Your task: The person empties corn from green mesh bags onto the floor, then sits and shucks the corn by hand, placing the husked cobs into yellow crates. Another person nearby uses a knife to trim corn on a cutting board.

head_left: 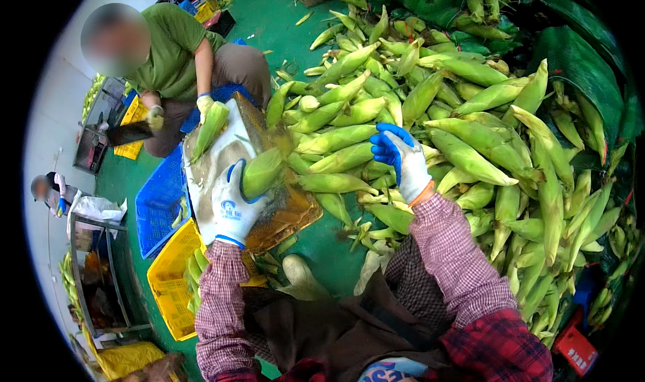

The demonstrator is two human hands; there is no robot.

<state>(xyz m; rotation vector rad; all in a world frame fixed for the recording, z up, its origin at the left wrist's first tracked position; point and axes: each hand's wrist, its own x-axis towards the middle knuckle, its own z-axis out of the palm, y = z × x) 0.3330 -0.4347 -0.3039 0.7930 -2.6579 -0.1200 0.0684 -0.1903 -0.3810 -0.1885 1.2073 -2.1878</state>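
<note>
My left hand (235, 207), in a white glove with a blue palm, is closed round a green ear of corn (263, 172) still in its husk. The ear lies over the near end of a pale-topped work block (201, 170), and the silk end looks blurred. My right hand (403, 159), gloved alike, hovers over the corn pile (349, 140) with its fingers loosely bent and apart. Nothing shows in it. Across the block, a person in a green shirt (171, 49) steadies another ear (211, 130) with one gloved hand and grips a broad dark blade (130, 134) in the other.
Husked ears heap up ahead and to the right, against green mesh sacks (581, 66). At the left stand a blue crate (158, 204) and a yellow crate (168, 281) with ears inside. A metal rack (111, 274) is farther left, near a second person (57, 190).
</note>
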